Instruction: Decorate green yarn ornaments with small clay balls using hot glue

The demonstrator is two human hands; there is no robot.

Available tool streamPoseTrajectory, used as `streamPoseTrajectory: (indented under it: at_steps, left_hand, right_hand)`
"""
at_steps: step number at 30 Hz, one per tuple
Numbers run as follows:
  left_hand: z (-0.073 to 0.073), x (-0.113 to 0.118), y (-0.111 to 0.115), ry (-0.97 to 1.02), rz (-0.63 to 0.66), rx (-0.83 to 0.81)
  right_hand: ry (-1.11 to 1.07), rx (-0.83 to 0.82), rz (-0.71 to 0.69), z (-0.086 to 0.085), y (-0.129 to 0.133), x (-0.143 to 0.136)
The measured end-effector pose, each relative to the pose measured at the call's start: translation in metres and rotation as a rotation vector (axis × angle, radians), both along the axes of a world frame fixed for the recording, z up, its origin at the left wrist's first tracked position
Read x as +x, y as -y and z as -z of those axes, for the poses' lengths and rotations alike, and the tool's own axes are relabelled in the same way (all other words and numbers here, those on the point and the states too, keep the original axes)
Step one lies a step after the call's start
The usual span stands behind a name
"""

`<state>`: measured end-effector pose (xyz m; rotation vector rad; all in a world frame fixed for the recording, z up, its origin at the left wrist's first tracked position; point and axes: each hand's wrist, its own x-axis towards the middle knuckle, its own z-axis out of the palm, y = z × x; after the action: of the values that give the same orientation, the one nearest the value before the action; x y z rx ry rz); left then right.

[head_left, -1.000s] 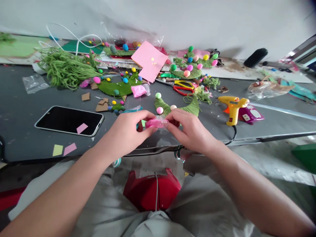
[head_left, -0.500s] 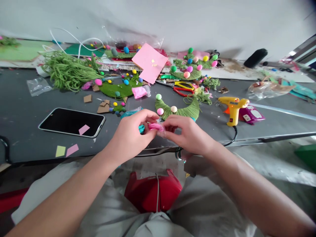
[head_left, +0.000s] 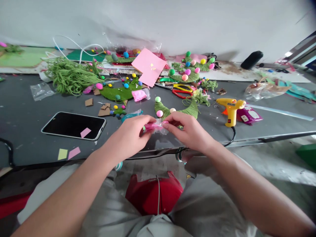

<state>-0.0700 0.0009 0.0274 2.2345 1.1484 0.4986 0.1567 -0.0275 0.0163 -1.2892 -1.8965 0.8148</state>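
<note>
At the near side of the grey table (head_left: pixel 22 115), the left hand (head_left: pixel 134 130) and the right hand (head_left: pixel 191 131) grip opposite ends of a small pink packet (head_left: pixel 155 126), its clear plastic (head_left: pixel 161 130) crumpled between them. The step looks like working that wrapping loose, and the next move seems to call for a steady left hold against a careful right-hand pull. Just beyond lies a green crescent (head_left: pixel 192 109), with a glue gun (head_left: pixel 231 112) to the right.

From here I see pink material (head_left: pixel 151 126), clear plastic (head_left: pixel 160 130), a yellow glue gun (head_left: pixel 231 112), a green crescent (head_left: pixel 192 108), a grey tabletop (head_left: pixel 21 112).
</note>
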Motion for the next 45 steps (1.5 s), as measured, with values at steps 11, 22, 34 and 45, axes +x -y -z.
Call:
streamPoseTrajectory:
  at_steps: [11,22,34,45]
  left_hand:
    - [-0.003,-0.004,0.002,0.222,-0.001,-0.178]
    - [0.004,0.003,-0.001,0.579,-0.192,-0.573]
    - [0.003,0.000,-0.004,0.598,-0.214,-0.594]
    - [0.002,0.005,-0.002,0.582,-0.111,-0.649]
  right_hand:
    - [-0.026,-0.028,-0.054,-0.004,0.003,-0.003]
    - [-0.330,-0.216,-0.018,-0.006,0.002,0.000]
    - [-0.283,-0.138,-0.028,-0.010,0.002,0.008]
    - [-0.083,0.151,-0.060,-0.004,0.006,-0.002]
